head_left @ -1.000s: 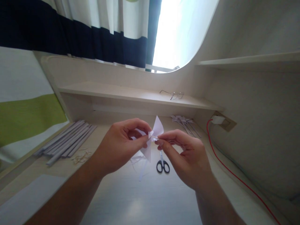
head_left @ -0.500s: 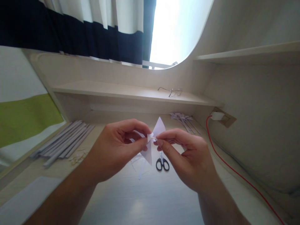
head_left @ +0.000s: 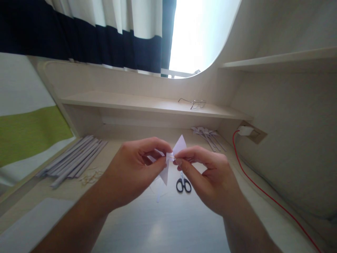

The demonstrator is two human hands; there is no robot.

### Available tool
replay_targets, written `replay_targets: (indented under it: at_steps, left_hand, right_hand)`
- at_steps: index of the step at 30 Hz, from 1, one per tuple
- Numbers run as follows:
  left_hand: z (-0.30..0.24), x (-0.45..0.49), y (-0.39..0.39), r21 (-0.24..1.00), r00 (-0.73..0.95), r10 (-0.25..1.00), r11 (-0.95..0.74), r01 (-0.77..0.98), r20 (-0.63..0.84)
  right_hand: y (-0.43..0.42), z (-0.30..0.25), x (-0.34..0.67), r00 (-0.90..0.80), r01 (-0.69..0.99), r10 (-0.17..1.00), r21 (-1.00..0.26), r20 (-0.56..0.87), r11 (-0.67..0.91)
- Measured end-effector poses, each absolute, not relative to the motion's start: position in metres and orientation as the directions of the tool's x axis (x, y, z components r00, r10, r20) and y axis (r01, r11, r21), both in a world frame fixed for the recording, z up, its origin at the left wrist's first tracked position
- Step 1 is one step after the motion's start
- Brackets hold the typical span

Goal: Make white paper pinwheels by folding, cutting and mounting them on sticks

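Observation:
Between my hands, above the desk, is a folded white paper pinwheel (head_left: 180,143) with pointed corners up and down. My left hand (head_left: 139,168) pinches it near the middle between thumb and fingers. Fingertips of my right hand (head_left: 207,175) are closed on a thin pale piece (head_left: 172,157) at the pinwheel's centre; its kind is too small to make out. Black-handled scissors (head_left: 183,185) lie on the desk below, their blades partly hidden behind my right hand. Thin paper strips (head_left: 158,195) rest beside them.
Rolled paper tubes (head_left: 73,158) are piled at the left, with small pale loops or slivers (head_left: 91,175) alongside. Several finished pinwheels on sticks (head_left: 207,135) lie at the back right. White paper (head_left: 39,221) is at front left. Eyeglasses (head_left: 198,103) sit on the shelf; a red cable (head_left: 263,189) runs down the right.
The hands have come slightly closer together and the paper pinwheel has turned a little. The thin pale piece shows less between the fingertips. The view has shifted slightly.

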State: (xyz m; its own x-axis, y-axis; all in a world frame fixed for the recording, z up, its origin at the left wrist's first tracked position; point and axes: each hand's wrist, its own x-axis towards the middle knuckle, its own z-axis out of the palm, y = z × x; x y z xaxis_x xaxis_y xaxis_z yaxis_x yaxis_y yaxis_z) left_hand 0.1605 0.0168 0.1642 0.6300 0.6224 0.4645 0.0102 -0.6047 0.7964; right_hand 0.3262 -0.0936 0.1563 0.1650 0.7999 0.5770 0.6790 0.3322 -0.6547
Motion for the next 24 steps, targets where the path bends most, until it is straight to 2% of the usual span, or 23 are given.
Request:
replay_targets:
  at_steps: [8,20,24]
  left_hand:
    - [0.162,0.1605,0.0159,0.734,0.637,0.596,-0.675,0.068,0.489]
    - [0.1621,0.1597,0.0166,0.726,0.656,0.565,-0.686,0.037,0.5]
    - [0.1626,0.1589,0.0162,0.73,0.651,0.569,-0.683,0.034,0.502]
  right_hand:
    - [-0.0922,0.1553,0.3271,0.139,0.679,0.807,-0.649,0.573,0.343]
    - [-0.0934,0.1538,0.3269,0.113,0.704,0.789,-0.609,0.604,0.365]
    - [-0.092,0.1546,0.3272,0.125,0.677,0.786,-0.631,0.606,0.378]
